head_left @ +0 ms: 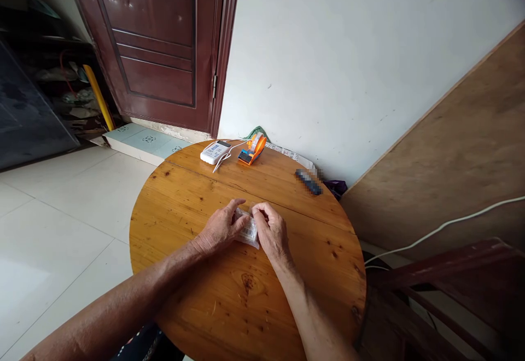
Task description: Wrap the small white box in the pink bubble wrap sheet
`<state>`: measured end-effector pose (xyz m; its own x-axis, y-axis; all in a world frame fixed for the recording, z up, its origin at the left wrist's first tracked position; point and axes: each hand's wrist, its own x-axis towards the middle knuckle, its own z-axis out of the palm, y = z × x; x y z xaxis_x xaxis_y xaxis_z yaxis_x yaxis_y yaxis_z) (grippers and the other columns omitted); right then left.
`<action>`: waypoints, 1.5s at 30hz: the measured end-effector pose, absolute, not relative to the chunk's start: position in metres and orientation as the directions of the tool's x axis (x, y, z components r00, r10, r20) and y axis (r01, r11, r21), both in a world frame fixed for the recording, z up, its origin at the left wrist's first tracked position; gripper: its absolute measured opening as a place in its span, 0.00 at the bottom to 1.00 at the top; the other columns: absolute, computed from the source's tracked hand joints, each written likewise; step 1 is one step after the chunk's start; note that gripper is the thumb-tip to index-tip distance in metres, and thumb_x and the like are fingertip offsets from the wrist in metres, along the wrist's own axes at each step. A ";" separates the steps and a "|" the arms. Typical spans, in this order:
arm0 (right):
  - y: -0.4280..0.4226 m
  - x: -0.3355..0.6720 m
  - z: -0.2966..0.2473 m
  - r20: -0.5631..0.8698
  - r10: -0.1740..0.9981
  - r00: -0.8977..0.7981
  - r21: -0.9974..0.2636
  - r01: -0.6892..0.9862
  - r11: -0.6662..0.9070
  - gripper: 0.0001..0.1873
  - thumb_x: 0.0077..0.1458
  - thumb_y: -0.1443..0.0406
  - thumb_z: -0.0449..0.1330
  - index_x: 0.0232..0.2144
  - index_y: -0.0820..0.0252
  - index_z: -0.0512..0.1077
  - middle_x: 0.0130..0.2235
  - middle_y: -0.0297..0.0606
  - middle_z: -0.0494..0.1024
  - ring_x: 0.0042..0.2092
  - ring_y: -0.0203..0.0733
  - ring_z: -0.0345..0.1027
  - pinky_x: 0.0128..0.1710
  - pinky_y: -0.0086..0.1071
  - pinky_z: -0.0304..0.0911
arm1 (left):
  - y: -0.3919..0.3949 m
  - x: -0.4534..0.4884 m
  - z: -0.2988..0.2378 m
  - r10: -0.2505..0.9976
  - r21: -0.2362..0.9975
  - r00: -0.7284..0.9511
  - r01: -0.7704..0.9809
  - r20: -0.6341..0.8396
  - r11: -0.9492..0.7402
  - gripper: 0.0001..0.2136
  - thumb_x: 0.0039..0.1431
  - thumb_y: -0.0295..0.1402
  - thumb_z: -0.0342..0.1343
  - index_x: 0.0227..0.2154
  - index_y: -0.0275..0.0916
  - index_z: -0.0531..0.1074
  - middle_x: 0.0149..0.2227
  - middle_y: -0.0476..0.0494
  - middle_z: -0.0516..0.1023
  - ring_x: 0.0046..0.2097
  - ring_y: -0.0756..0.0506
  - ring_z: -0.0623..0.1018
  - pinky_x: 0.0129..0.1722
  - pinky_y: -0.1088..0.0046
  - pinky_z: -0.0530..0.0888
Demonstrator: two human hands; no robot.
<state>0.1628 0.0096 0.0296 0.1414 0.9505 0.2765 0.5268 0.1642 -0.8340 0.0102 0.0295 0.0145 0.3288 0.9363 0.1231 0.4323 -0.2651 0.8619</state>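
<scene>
Your left hand [220, 226] grips the clear packet [248, 233] over mid-table [184, 199]; your right hand [271, 231] seems to pinch its far edge. You're apparently working the plastic; next calls for steady holding.

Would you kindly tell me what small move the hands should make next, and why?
I would perhaps have the right hand gently smooth the plastic-wrapped package along its far edge: that hand is bunched there, while the left hand lays its thumb over the package, seemingly steadying it on the table.
</scene>
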 end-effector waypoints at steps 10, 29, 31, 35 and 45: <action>0.015 0.167 0.024 0.320 0.934 0.158 -0.820 0.540 0.189 0.10 0.54 0.60 0.52 0.25 0.56 0.68 0.25 0.30 0.70 0.28 0.37 0.63 0.30 0.28 0.58 | 0.028 0.007 0.013 0.921 0.909 0.312 0.265 0.234 -0.321 0.12 0.57 0.35 0.53 0.40 0.37 0.75 0.40 0.43 0.73 0.37 0.48 0.73 0.37 0.73 0.70; 0.020 0.173 0.021 0.318 0.931 0.180 -0.865 0.457 0.207 0.08 0.52 0.60 0.57 0.25 0.57 0.68 0.24 0.29 0.70 0.27 0.35 0.62 0.28 0.28 0.59 | 0.041 0.015 0.006 0.945 0.950 0.311 0.252 0.101 -0.184 0.08 0.55 0.34 0.54 0.33 0.35 0.74 0.28 0.49 0.72 0.29 0.51 0.69 0.28 0.78 0.65; 0.020 0.172 0.022 0.319 0.932 0.172 -0.859 0.467 0.208 0.07 0.52 0.60 0.57 0.26 0.56 0.68 0.24 0.30 0.70 0.27 0.36 0.63 0.28 0.28 0.60 | 0.041 0.015 0.007 0.946 0.948 0.307 0.260 0.101 -0.186 0.08 0.55 0.34 0.54 0.33 0.35 0.74 0.29 0.49 0.73 0.30 0.50 0.70 0.29 0.78 0.66; 0.020 0.171 0.022 0.313 0.933 0.175 -0.864 0.461 0.204 0.06 0.49 0.61 0.58 0.30 0.57 0.71 0.28 0.33 0.76 0.29 0.38 0.69 0.31 0.30 0.65 | 0.042 0.015 0.006 0.945 0.944 0.309 0.267 0.106 -0.193 0.09 0.55 0.35 0.54 0.33 0.35 0.74 0.29 0.49 0.73 0.30 0.50 0.70 0.29 0.77 0.66; 0.016 0.171 0.026 0.380 0.919 0.105 -0.821 0.495 0.283 0.07 0.55 0.61 0.55 0.28 0.57 0.70 0.29 0.33 0.76 0.31 0.37 0.70 0.34 0.29 0.64 | 0.044 0.017 0.005 0.955 0.947 0.288 0.285 0.066 -0.152 0.08 0.53 0.34 0.54 0.31 0.36 0.74 0.25 0.52 0.69 0.27 0.52 0.66 0.25 0.79 0.62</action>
<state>0.1705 0.0164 0.0259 0.1050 0.9190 0.3801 0.4949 0.2832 -0.8215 0.0167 0.0442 0.0049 0.2884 0.9552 0.0662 0.2847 -0.1516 0.9466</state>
